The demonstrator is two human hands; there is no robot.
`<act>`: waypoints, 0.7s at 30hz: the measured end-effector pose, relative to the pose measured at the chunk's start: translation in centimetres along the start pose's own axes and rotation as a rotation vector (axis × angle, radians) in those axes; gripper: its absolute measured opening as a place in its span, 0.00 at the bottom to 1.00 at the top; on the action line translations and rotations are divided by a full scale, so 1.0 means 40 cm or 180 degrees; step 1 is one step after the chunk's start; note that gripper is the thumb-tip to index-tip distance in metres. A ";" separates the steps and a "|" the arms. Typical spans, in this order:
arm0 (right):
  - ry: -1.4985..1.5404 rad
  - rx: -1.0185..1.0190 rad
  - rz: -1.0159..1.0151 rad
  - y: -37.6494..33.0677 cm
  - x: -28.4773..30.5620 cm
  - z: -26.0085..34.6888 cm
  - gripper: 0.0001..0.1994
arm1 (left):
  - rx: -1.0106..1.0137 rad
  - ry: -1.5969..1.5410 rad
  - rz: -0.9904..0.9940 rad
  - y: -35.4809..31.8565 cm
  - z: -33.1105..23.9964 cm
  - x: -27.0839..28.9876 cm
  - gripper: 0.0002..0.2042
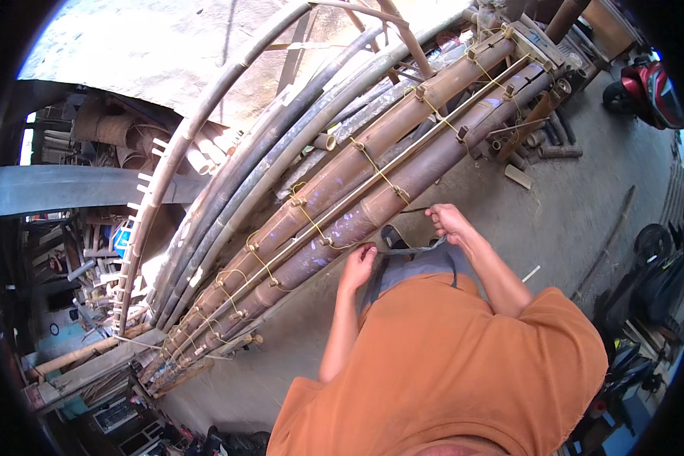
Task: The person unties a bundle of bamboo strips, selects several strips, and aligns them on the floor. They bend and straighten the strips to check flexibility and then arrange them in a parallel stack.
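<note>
Two long brown bamboo poles [380, 199] run side by side from lower left to upper right, with yellow cord [378, 167] looped across them around small pegs. My left hand [359, 264] is closed beside the nearer pole, its fingertips pinched where a strand of the cord ends. To its right, my right hand [450, 220] is closed in a fist around a thin dark length [415, 210] that points toward the poles. Between the wrists lies a greyish strip [414, 251] in front of my lap; whether either hand holds it I cannot tell.
Behind the poles, several bent grey bamboo lengths [292, 148] and a curved pole with pegs [167, 171] arch upward. A wooden block [530, 47] supports the far end. Bamboo offcuts [518, 177] lie on the concrete floor [555, 228]. A red motorbike [652, 93] stands far right.
</note>
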State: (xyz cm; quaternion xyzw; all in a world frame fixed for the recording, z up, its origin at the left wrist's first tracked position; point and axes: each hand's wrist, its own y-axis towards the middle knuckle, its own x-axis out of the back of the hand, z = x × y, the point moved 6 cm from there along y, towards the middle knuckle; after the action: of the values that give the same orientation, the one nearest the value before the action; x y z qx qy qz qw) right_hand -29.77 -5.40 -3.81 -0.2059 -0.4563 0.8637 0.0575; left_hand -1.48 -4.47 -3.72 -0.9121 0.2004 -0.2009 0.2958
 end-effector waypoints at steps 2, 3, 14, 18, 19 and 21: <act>-0.0181 0.0243 0.0045 -0.060 -0.012 0.080 0.08 | -0.0070 -0.0105 0.0190 0.033 0.011 -0.048 0.21; -0.0268 0.0256 -0.0041 -0.095 -0.066 0.076 0.08 | -0.0045 -0.0031 0.0379 0.019 0.028 -0.021 0.21; -0.1703 0.1028 0.0051 -0.236 -0.166 0.130 0.14 | -0.0763 0.1123 0.1074 -0.037 -0.292 -0.009 0.17; -0.2107 0.1179 0.0281 -0.279 -0.195 0.191 0.14 | -0.0676 -0.0334 0.0139 -0.045 -0.376 0.008 0.11; -0.2342 0.1241 0.0300 -0.299 -0.205 0.222 0.14 | -0.0655 -0.0381 0.0017 -0.034 -0.389 0.005 0.11; -0.2662 0.1365 0.0363 -0.330 -0.220 0.273 0.14 | -0.0607 -0.0477 -0.0211 -0.012 -0.410 -0.003 0.12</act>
State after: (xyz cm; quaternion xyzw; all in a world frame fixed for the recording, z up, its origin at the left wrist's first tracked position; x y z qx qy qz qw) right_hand -27.39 -8.65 15.03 0.1514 -0.2396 0.9491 -0.1375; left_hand -9.42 -11.57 8.76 -0.9547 0.1657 -0.1219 0.2150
